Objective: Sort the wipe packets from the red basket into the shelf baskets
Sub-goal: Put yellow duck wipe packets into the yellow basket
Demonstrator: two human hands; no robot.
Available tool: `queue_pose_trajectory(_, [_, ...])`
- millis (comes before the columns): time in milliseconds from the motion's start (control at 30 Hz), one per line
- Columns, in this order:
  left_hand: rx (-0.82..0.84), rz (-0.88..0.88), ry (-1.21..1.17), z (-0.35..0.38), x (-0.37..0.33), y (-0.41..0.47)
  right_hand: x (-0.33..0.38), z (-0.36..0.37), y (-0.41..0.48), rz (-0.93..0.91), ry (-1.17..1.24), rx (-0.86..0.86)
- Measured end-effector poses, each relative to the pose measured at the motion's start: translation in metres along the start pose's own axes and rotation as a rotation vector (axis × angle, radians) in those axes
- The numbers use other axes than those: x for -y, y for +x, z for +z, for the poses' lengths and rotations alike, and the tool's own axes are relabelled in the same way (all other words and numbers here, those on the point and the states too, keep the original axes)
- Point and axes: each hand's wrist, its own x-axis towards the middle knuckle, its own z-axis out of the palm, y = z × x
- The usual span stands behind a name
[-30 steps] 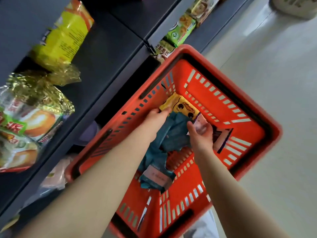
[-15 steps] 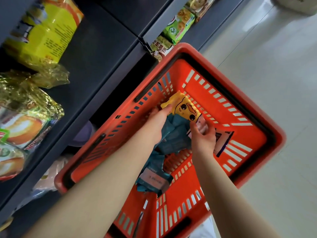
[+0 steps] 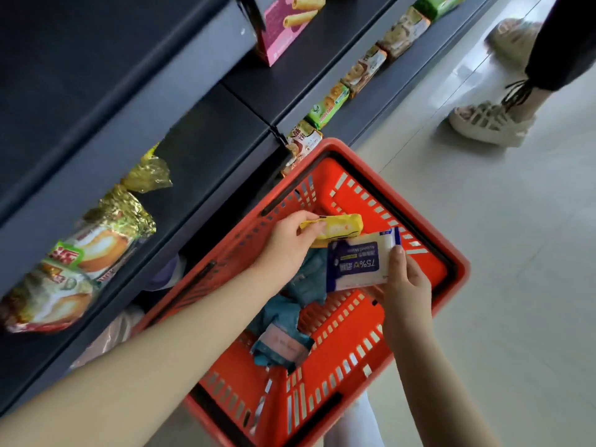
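The red basket (image 3: 451, 262) sits low in front of me beside a dark shelf. My left hand (image 3: 287, 246) grips a yellow wipe packet (image 3: 338, 229), lifted above the basket's floor. My right hand (image 3: 408, 282) holds a white packet with a purple label (image 3: 358, 264) by its right edge, just under the yellow one. Several teal wipe packets (image 3: 287, 314) lie in the basket below my hands, one with a pink label (image 3: 280, 345) nearer me.
Dark shelves (image 3: 193, 130) run along the left, with snack bags (image 3: 74, 262), a pink box (image 3: 283, 24) and a row of biscuit packs (image 3: 329, 106). Another person's feet in pale shoes (image 3: 490, 121) stand on the light floor at the upper right.
Both hands have come up out of the basket, each with a packet: the left took the yellow one, the right the white one. My view tilted up, showing more shelf and floor.
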Motion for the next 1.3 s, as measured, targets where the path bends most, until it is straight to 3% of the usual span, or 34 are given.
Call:
queue_pose_trajectory(200, [-0.13, 0.109, -0.207, -0.074, -0.089, -0.102, 0.096, -0.02, -0.096, -0.109, 0.081, 0.164])
queue_pose_trajectory(300, [-0.192, 0.075, -0.415, -0.117, -0.136, -0.165, 0.146, -0.036, -0.159, -0.176, 0.101, 0.318])
queue_pose_trajectory(467, [-0.328, -0.003, -0.757, -0.179, -0.188, -0.273, 0.209, -0.046, -0.265, -0.238, 0.367, 0.557])
queue_pose_trajectory(667, [-0.229, 0.025, -1.052, -0.219, -0.194, -0.383, 0.252, -0.018, -0.349, -0.285, 0.445, 0.766])
queue_pose_trajectory(833, [-0.273, 0.08, -1.195, -0.224, -0.192, -0.437, 0.268, 0.006, -0.388, -0.248, 0.415, 0.922])
queue_pose_trajectory(967, [-0.363, 0.119, -1.243, -0.226, -0.19, -0.471, 0.259, 0.009, -0.413, -0.214, 0.266, 1.082])
queue_pose_trajectory(1167, [-0.487, 0.21, -1.183, -0.247, -0.177, -0.511, 0.253, 0.027, -0.452, -0.628, -0.274, 1.22])
queue_pose_trajectory(1300, [-0.531, 0.187, -1.139, -0.27, -0.159, -0.534, 0.256, 0.071, -0.482, -0.765, -0.506, 1.323])
